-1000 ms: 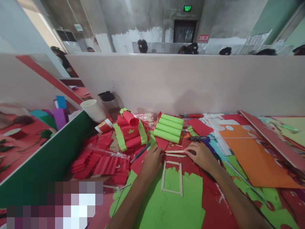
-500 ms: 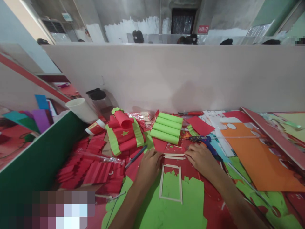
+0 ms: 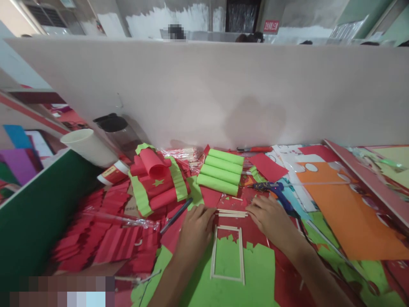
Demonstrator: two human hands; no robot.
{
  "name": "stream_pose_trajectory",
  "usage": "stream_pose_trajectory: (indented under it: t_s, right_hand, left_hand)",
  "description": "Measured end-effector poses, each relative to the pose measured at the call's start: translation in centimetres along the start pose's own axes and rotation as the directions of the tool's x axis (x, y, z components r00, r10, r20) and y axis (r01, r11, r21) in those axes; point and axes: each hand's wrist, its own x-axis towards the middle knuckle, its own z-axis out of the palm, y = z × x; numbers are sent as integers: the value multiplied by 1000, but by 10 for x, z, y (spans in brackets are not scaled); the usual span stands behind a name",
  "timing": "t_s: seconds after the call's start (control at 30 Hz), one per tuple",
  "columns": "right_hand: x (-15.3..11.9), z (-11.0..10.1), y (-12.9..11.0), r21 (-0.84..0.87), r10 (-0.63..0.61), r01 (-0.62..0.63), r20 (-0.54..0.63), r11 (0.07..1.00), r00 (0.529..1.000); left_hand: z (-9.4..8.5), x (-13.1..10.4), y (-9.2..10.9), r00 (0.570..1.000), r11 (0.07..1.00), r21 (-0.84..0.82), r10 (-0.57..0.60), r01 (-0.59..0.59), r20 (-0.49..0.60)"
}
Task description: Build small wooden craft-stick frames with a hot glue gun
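Several thin pale wooden sticks [image 3: 232, 213] lie side by side between my two hands, just beyond a rectangular frame of the same sticks [image 3: 242, 258]. My left hand [image 3: 198, 226] has its closed fingertips at the sticks' left ends. At the right ends are the bent fingertips of my right hand [image 3: 267, 214], closed on them. The frame rests on a green paper sheet [image 3: 260, 273] with a ragged upper edge.
A blue glue gun [image 3: 278, 190] lies beyond my right hand. Rolled green paper [image 3: 222, 168] and a red-and-green paper piece with a star [image 3: 159, 183] stand at the back. Folded red paper [image 3: 118, 243] and a dark pen [image 3: 176, 215] are leftward; orange paper [image 3: 341, 213] is rightward.
My view has shifted slightly, so the far items at left appear farther left. The sticks between my hands look closer together; both hands stay at their ends.
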Motion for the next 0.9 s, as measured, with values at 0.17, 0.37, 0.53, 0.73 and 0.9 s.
stream_pose_trajectory:
  t_s: [0.17, 0.37, 0.53, 0.73, 0.9]
  right_hand:
    - [0, 2, 0, 6, 3, -3, 11, 1000, 1000]
    - [-2, 7, 1, 8, 22, -22, 18, 1000, 1000]
    - [-2, 11, 3, 11, 10, -11, 29, 1000, 1000]
    - [-2, 14, 6, 29, -29, 28, 17, 999, 999]
    - [-2, 13, 5, 62, -24, 24, -11, 998, 1000]
  left_hand:
    - [2, 1, -2, 1000, 1000, -1, -12, 12, 5]
    - [2, 2, -2, 999, 1000, 3, -19, 19, 26]
    - [2, 3, -2, 999, 1000, 5, -19, 19, 47]
    - [5, 3, -5, 999, 1000, 13, 10, -10, 32]
    - [5, 3, -5, 1000, 1000, 5, 9, -9, 23]
